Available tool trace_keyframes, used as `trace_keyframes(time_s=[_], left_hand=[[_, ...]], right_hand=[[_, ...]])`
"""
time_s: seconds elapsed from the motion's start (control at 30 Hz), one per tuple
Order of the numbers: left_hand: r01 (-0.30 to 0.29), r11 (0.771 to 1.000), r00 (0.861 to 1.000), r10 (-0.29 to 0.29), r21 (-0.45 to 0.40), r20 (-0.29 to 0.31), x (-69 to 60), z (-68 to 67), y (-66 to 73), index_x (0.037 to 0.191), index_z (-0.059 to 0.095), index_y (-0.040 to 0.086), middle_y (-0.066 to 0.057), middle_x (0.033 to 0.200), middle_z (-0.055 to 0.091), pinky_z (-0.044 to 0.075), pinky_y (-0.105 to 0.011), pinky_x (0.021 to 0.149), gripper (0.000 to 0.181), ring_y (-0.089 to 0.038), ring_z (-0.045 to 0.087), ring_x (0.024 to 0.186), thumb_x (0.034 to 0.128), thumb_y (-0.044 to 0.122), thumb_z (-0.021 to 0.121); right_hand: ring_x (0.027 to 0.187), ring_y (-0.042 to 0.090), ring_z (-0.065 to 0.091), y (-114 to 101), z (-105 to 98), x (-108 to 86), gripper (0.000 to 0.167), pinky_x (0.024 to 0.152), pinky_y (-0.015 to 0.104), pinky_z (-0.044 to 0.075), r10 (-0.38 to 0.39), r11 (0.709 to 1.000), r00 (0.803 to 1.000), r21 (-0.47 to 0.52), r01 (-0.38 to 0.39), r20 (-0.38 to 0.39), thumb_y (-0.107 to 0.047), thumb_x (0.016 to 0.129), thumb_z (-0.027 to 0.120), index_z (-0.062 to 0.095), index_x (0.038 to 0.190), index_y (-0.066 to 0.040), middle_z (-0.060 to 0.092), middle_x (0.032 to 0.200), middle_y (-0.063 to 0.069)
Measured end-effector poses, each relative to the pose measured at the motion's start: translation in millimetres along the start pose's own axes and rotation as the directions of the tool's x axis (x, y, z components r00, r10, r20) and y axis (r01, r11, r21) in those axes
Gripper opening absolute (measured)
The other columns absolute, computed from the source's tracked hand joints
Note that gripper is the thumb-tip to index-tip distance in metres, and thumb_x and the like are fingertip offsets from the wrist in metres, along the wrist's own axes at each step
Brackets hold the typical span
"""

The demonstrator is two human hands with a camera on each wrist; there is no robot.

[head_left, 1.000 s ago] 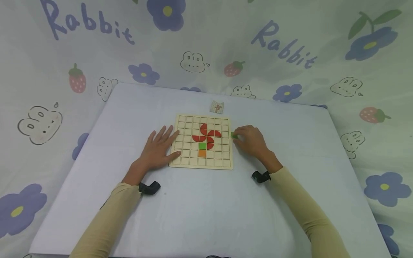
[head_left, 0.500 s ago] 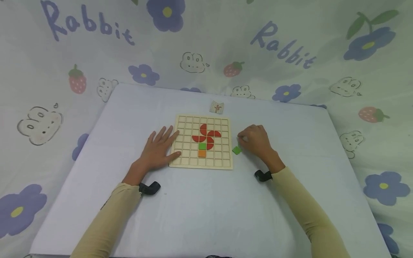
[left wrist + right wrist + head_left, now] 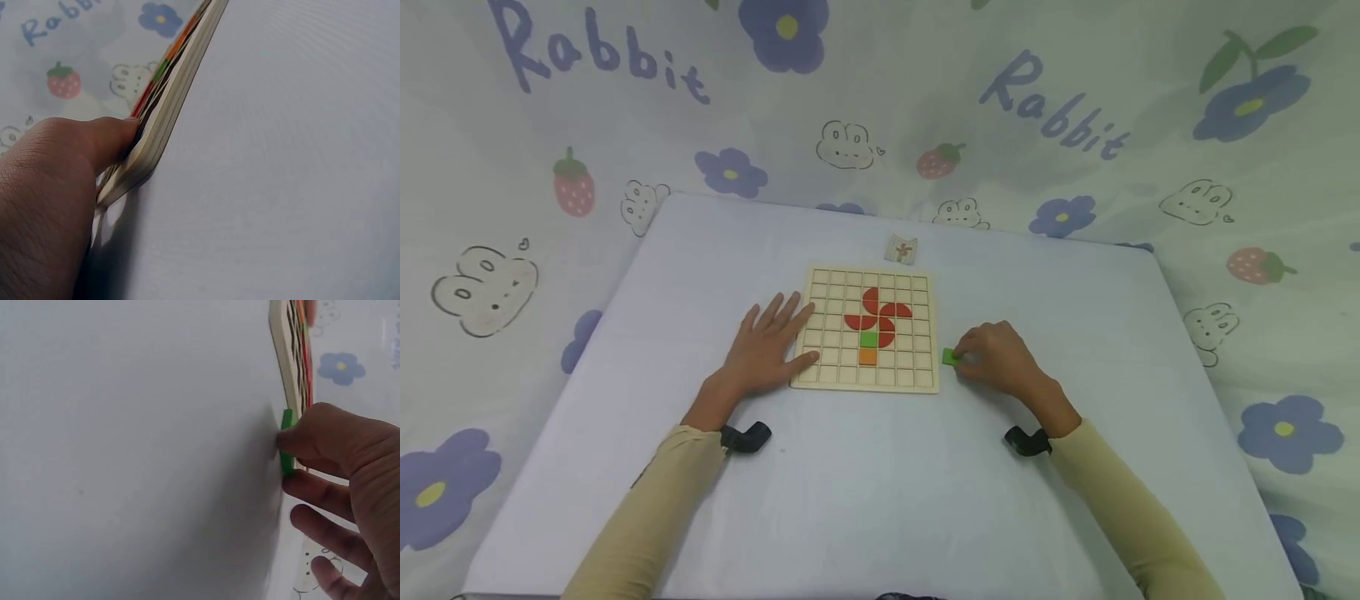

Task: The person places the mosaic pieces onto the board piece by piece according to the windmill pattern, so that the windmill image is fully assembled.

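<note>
A wooden grid board (image 3: pixel 832 388) lies on the table, with red curved pieces (image 3: pixel 871 300) set in a pinwheel, a green square (image 3: pixel 868 339) and an orange square (image 3: pixel 868 357) below it. My left hand (image 3: pixel 763 346) is spread at the board's left side, its thumb and fingertips resting on the rim. In the left wrist view the thumb (image 3: pixel 103 140) touches the board's edge near a corner. Just right of the board, my right hand (image 3: pixel 997 358) pinches a loose green tile (image 3: pixel 949 357) between thumb and fingers. The right wrist view shows this green tile (image 3: pixel 287 456) edge-on.
A small patterned card (image 3: pixel 901 249) lies behind the board. The white table (image 3: pixel 865 500) ends at a hanging cloth (image 3: pixel 880 100) printed with rabbits and flowers. Black wrist cameras (image 3: pixel 1030 442) sit at both wrists.
My right hand first had the green tile by the board's right edge, then was apart from it as it lay lower down. Now the hand has come down and pinches it. The left hand stays still.
</note>
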State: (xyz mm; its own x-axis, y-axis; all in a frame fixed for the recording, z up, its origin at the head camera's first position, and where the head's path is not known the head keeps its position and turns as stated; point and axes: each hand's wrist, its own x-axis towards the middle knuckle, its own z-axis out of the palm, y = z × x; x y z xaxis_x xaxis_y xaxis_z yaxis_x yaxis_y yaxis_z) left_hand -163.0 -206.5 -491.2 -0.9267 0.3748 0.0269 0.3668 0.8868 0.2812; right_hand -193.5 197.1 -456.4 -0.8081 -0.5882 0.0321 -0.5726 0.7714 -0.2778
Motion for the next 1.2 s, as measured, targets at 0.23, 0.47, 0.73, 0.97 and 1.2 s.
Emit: trace_keyframes(time_s=[0.23,0.47,0.73,0.97,1.2], left_hand=[[0.004,1.000,1.000,-0.005,0.009,0.012,3.2,2.0,-1.3,0.159,0.018,0.016,-0.011,0.164,0.009,0.000,-0.057,0.115,0.086,-0.033,0.002,0.149,0.0934,0.068,0.040],[0.009,1.000,1.000,-0.009,0.003,0.005,3.5,2.6,-1.9,0.159,0.019,0.016,-0.012,0.164,0.010,0.000,-0.058,0.115,0.085,-0.033,0.002,0.149,0.0936,0.066,0.041],[0.010,1.000,1.000,-0.010,0.010,0.005,4.0,5.8,-1.4,0.159,0.019,0.018,-0.009,0.164,0.009,0.000,-0.056,0.115,0.085,-0.030,0.001,0.149,0.0929,0.068,0.041],[0.003,1.000,1.000,-0.003,0.015,-0.001,2.6,6.1,0.5,0.159,0.020,0.019,-0.008,0.164,0.009,0.001,-0.056,0.115,0.085,-0.030,0.001,0.149,0.0928,0.068,0.041],[-0.003,1.000,1.000,0.003,0.005,-0.003,1.1,5.0,0.5,0.159,0.020,0.018,-0.010,0.164,0.009,0.000,-0.056,0.115,0.084,-0.030,0.001,0.149,0.0934,0.067,0.041]], right_hand=[[0.084,0.019,0.064,2.0,-1.2,1.3,0.010,0.083,0.043,0.043,-0.083,0.994,0.985,-0.079,0.072,-0.150,-0.018,0.072,0.079,0.079,0.082,-0.017,0.073,0.088,-0.003],[0.081,0.016,0.062,-7.6,-1.5,8.4,0.009,0.081,0.042,0.041,-0.146,0.989,0.970,-0.023,0.144,-0.197,-0.018,0.072,0.078,0.078,0.081,-0.018,0.073,0.086,-0.005],[0.080,0.013,0.058,-53.8,20.5,26.8,0.005,0.079,0.042,0.040,-0.326,0.945,0.921,-0.035,0.326,-0.212,-0.021,0.073,0.076,0.077,0.078,-0.022,0.072,0.084,-0.009],[0.082,0.013,0.056,-84.3,32.3,34.5,0.005,0.078,0.040,0.037,-0.411,0.911,0.889,-0.068,0.406,-0.201,-0.021,0.076,0.075,0.078,0.079,-0.024,0.070,0.084,-0.011],[0.086,0.016,0.056,-98.6,34.1,37.2,0.009,0.079,0.040,0.037,-0.397,0.917,0.903,-0.116,0.381,-0.166,-0.021,0.079,0.073,0.080,0.083,-0.024,0.069,0.087,-0.007]])
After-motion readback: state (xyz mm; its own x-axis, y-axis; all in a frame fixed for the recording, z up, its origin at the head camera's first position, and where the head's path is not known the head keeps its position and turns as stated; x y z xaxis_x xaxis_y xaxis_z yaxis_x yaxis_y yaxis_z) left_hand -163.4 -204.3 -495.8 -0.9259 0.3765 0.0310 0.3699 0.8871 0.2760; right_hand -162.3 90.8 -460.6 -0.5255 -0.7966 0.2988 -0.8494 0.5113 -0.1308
